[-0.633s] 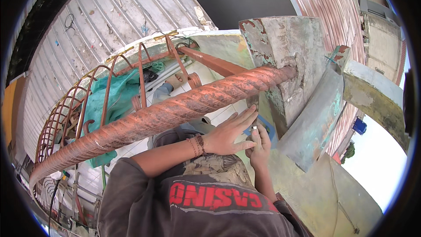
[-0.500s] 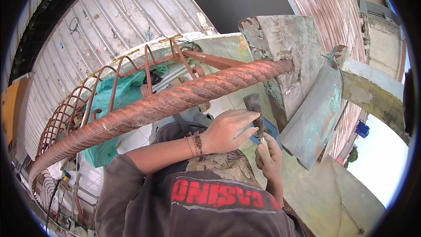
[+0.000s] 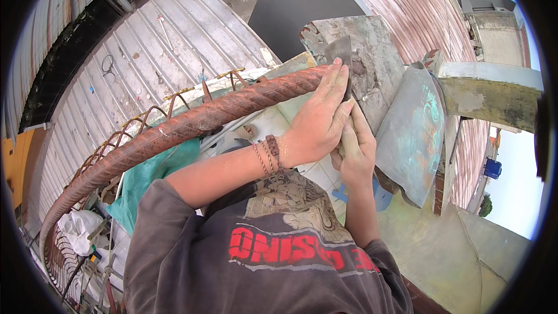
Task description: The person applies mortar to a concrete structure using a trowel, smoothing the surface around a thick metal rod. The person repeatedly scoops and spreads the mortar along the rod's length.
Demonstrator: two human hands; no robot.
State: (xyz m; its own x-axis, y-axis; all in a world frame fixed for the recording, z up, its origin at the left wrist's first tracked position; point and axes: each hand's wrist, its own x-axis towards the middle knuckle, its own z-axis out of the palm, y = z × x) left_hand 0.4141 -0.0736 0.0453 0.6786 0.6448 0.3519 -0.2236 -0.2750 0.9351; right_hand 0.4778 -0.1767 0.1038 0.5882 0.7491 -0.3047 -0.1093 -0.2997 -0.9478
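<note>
Scraper (image 3: 344, 51) stood at the rusty rail (image 3: 192, 125)'s far end.
Right hand (image 3: 356, 151) wrapped around it; left hand (image 3: 314, 128) lay along it, fingers outstretched. White bag (image 3: 77, 229) sat near left, contents hidden.

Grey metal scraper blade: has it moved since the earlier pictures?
Yes: the scraper blade moved upward, from below the rust-red twisted metal rail to overlapping its right end.

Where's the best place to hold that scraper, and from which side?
Probably hold the scraper by its lower end, coming from the person's side: its widening blade points away from the body, and the right hand closes around that end. The left hand lies against the blade.
</note>
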